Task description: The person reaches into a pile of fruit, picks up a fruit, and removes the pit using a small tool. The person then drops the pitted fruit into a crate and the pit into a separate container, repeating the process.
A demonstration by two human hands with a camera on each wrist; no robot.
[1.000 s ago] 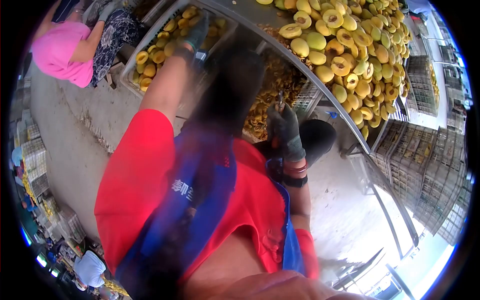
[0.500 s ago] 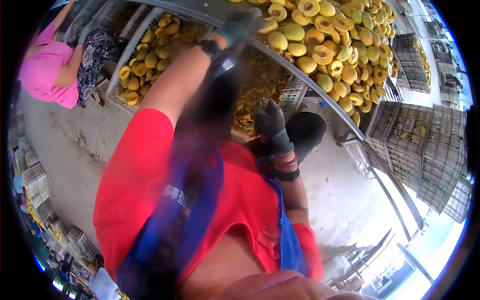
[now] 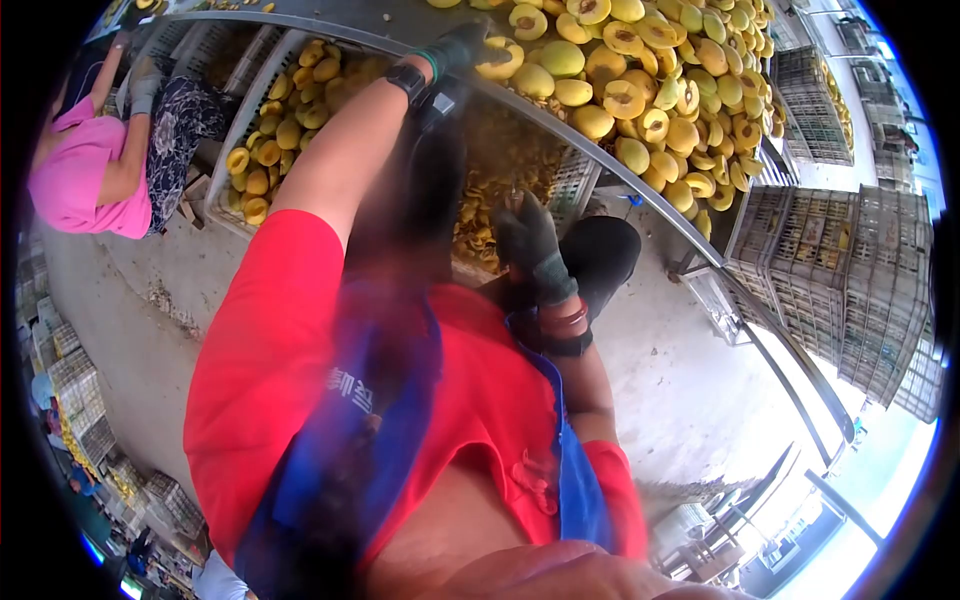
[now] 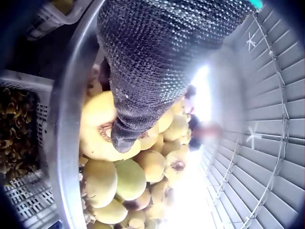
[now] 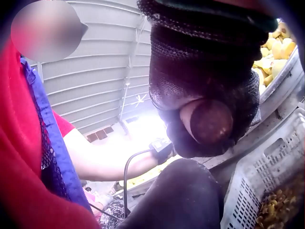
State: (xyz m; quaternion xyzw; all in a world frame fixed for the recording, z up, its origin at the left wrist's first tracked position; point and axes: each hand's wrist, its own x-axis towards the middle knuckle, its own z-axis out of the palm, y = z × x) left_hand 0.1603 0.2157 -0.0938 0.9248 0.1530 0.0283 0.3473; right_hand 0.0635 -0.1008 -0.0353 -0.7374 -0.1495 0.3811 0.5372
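Note:
My gloved left hand [image 3: 452,52] is at the metal table's inner edge, beside the heaped yellow fruit [image 3: 620,98]. Seen from the left wrist, this hand [image 4: 147,62] grips a halved fruit [image 4: 90,140], a fingertip over its hollow; its other fingers are mostly hidden. My gloved right hand [image 3: 530,240] is lower, above my lap and near a crate of brown-yellow scraps [image 3: 480,225]. In the right wrist view the right hand [image 5: 205,86] is curled round a tool's rounded brown handle [image 5: 212,121]; the tool's far end is unclear.
The metal table edge [image 3: 640,175] curves across the front. A crate of fruit [image 3: 232,212] stands at the left, near a person in pink [image 3: 90,185]. Stacked crates [image 3: 835,280] rise at the right. My dark-clad knee [image 3: 605,255] is beside my right hand.
My left hand has moved from over the left crate to the fruit at the table edge. The right hand remains low with the tool; the whole head view has shifted.

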